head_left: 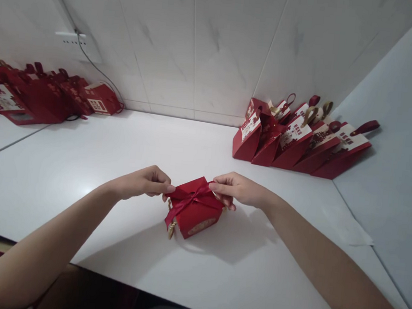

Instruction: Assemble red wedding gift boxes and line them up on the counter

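A small red gift box (200, 216) with a gold oval label on its near face stands on the white table (148, 144). Across its top runs a dark red ribbon (193, 198), crossed or knotted in the middle, one tail hanging down at the left. My left hand (147, 183) pinches the ribbon at the box's left. On the other side, my right hand (232, 188) pinches it near the top right corner, its lower fingers by the box's side. Gold cord (171, 230) hangs at the box's left; a bit also shows at the right.
Several red and white boxes with ribbon loops (295, 139) stand in rows at the back right. More red boxes (40, 92) line the back left, near a wall socket (74, 40) with a grey cable. A white paper sheet (355, 232) lies at the right edge.
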A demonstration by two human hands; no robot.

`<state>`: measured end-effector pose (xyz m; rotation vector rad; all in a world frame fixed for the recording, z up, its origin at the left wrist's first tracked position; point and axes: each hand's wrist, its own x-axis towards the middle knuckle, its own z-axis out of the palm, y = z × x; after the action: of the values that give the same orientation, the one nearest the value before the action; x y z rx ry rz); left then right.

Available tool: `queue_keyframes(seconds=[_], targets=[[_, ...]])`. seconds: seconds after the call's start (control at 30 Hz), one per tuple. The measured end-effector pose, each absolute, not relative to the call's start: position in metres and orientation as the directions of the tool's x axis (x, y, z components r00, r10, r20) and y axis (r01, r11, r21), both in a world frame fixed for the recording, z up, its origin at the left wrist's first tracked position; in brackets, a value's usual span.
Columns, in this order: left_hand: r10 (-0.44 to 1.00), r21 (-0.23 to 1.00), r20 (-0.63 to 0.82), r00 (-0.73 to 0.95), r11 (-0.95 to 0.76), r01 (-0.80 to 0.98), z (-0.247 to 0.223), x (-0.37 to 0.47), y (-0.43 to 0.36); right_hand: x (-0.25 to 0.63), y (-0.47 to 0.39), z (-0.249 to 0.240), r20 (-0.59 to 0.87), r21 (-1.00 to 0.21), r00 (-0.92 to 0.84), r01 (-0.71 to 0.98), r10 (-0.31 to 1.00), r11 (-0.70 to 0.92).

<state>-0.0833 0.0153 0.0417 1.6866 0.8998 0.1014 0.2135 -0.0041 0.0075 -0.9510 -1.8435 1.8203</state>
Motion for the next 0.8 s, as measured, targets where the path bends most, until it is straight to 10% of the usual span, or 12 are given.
queue_keyframes(seconds=[0.8], targets=[[0.822, 0.947, -0.234, 0.519, 0.073, 0.311, 0.015, -0.064, 0.013, 0.207, 0.001, -0.014, -0.106, -0.992, -0.510, -0.002, 0.853, -0.125]])
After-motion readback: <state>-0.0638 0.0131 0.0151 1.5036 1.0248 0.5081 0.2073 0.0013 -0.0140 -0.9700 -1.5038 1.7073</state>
